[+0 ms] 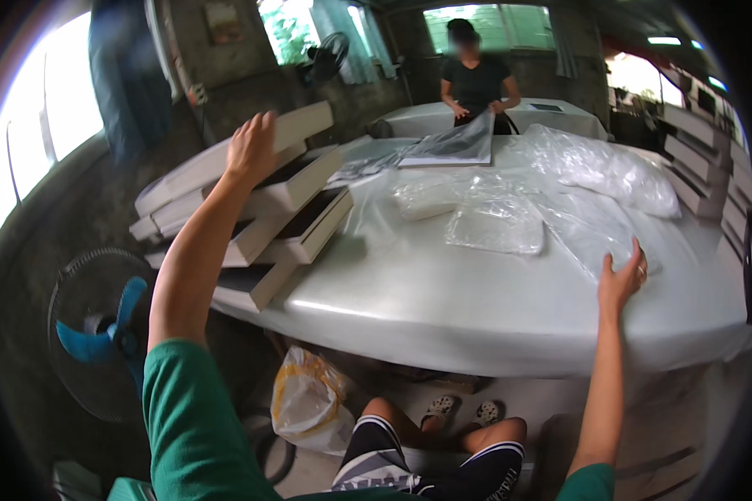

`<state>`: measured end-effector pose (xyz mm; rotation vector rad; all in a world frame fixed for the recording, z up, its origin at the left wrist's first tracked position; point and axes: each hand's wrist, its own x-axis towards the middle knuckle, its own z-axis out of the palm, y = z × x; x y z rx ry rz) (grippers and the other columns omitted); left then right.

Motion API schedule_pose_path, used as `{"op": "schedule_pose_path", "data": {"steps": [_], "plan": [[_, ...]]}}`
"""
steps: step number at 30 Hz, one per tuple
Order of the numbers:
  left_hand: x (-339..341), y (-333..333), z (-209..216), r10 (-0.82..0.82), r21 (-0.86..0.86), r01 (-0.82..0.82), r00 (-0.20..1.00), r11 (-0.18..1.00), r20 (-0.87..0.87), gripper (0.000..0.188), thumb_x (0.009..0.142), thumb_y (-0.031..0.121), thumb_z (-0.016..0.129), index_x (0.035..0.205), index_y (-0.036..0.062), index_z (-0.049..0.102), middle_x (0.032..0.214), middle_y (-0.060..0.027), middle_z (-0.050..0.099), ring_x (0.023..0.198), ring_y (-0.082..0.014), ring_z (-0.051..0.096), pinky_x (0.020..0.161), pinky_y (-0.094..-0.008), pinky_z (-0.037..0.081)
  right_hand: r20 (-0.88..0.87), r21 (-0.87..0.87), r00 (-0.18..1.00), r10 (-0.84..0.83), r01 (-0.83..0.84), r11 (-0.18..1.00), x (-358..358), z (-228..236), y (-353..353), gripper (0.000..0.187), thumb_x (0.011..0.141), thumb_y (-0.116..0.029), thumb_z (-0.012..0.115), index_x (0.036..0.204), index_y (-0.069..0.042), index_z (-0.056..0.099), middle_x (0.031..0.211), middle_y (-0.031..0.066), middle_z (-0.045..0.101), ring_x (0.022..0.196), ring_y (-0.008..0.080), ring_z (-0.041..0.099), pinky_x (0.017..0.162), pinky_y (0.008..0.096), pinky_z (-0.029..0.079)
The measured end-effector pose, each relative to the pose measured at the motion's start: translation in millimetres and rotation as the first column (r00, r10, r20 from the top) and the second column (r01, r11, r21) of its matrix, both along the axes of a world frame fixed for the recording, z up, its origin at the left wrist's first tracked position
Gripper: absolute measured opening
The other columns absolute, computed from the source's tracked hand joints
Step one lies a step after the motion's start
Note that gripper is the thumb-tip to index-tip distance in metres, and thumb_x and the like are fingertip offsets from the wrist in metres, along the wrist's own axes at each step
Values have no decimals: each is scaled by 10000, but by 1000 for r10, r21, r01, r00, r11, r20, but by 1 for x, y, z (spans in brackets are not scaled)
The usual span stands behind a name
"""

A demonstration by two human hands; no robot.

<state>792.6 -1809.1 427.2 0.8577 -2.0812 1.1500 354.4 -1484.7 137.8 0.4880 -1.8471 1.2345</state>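
Daylight burns out the window (46, 108) left of the table (401, 284); glare streaks the table's near side, the clear plastic sheet (581, 227) on it glints, shade lies beneath, boxes (692, 125) to its right blur, and distortion bows its edge.

Surface (376, 305): covered in smooth whitish plastic-looking sheeting, glossy, bright streak along near edge. Film by right hand (625, 280): clear thin plastic, shiny, wrinkled. Bulky bag (610, 171): clear plastic, crinkled, lots of glare. Packs (495, 231): glossy clear wrap, creased. Stacked boxes (305, 123): off-white, smooth, mostly matt, look like card or board; exact material unclear. Floor bag (309, 409): thin plastic, crumpled, slight sheen. Fan blades (131, 302): blue, smooth, plastic-looking. Sleeve (184, 409): green cloth, matt. Wall (58, 221): rough, matt, cement-like. Curtain (125, 92): soft cloth, matt.
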Motion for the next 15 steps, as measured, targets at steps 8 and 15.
{"op": "schedule_pose_path", "data": {"steps": [8,15], "plan": [[0,144,-7,-192,36,191,981,981,38,549,590,85,683,1094,31,472,1025,-140,553,964,-321,540,826,-364,447,-6,-595,172,985,-792,134,106,44,-38,326,835,-176,516,1125,-27,506,1009,94,562,929,198,532,792,294,404],[43,229,-88,-383,76,380,865,922,325,439,625,98,658,1042,111,525,1092,-108,554,1024,-273,542,930,-454,387,-109,-883,-986,123,39,-468,133,93,-86,1033,721,-750,331,1278,113,224,1218,310,396,1043,470,467,941,489,354]]}}
